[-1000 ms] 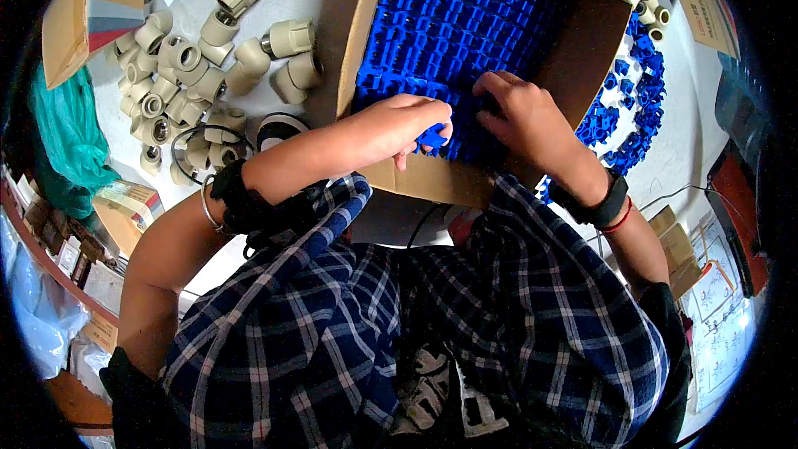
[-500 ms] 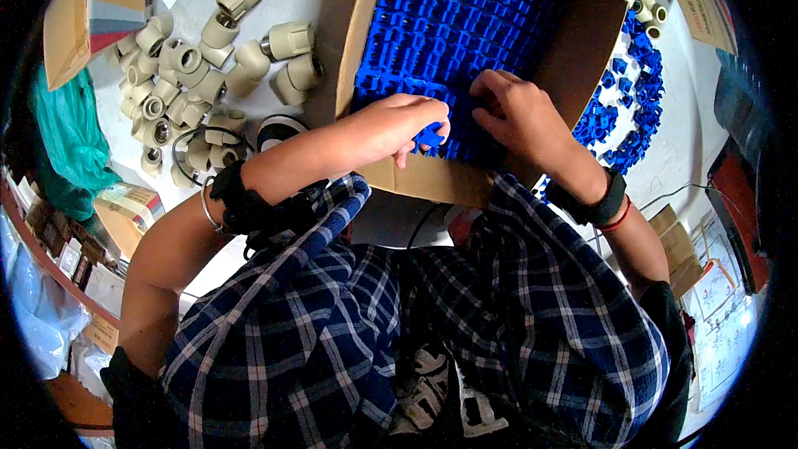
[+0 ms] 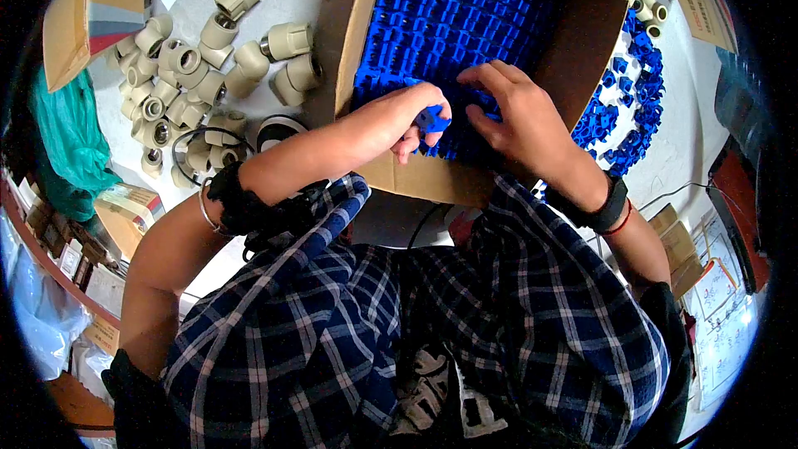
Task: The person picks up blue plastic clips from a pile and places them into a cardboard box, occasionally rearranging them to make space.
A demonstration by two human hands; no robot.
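Note:
A cardboard box stands before my knees, lined with rows of small blue plastic parts. Over its near left corner, my left hand is closed on a blue plastic part that shows between thumb and fingers. My right hand hovers inside the box to the right, thumb and fingers apart, with nothing visible between them. The blue rows directly beneath both hands are partly hidden.
Beige pipe fittings lie heaped on the floor at left, near a green plastic bag. Loose blue parts are scattered right of the box. A shoe sits against the box's left side.
My left hand has turned and risen slightly, showing more of the blue part. The fingers of my right hand have spread wider, and that hand has shifted a little left.

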